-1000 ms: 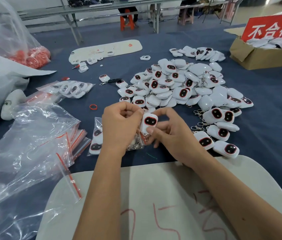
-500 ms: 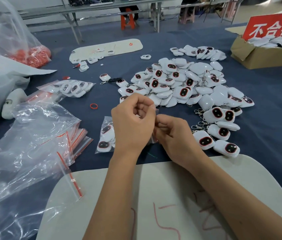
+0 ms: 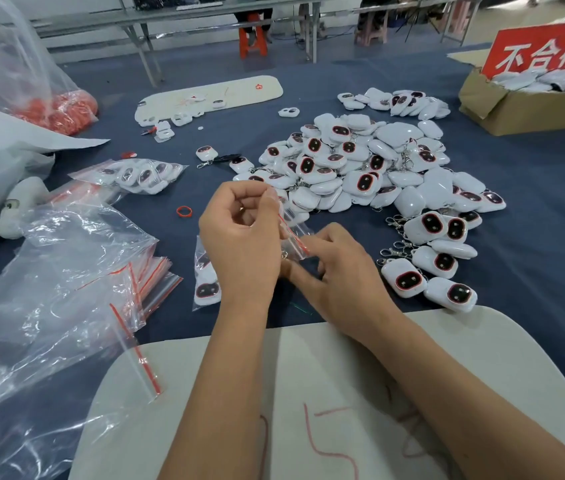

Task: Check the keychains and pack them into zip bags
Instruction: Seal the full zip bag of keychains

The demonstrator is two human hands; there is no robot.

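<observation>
Both hands pinch the red-strip mouth of one zip bag (image 3: 295, 233): left hand (image 3: 243, 244) at upper end, right hand (image 3: 340, 275) at lower. Keychains inside (image 3: 206, 289); loose keychain pile (image 3: 360, 168) just beyond.

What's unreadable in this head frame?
- Clear zip bag with red strip: its middle is hidden behind the left hand; seal state unclear.
- Right hand: fingertips hidden under the bag.
- Red sign with white characters: cut by the right edge.
- Brown cardboard box: contents blurred.
</observation>
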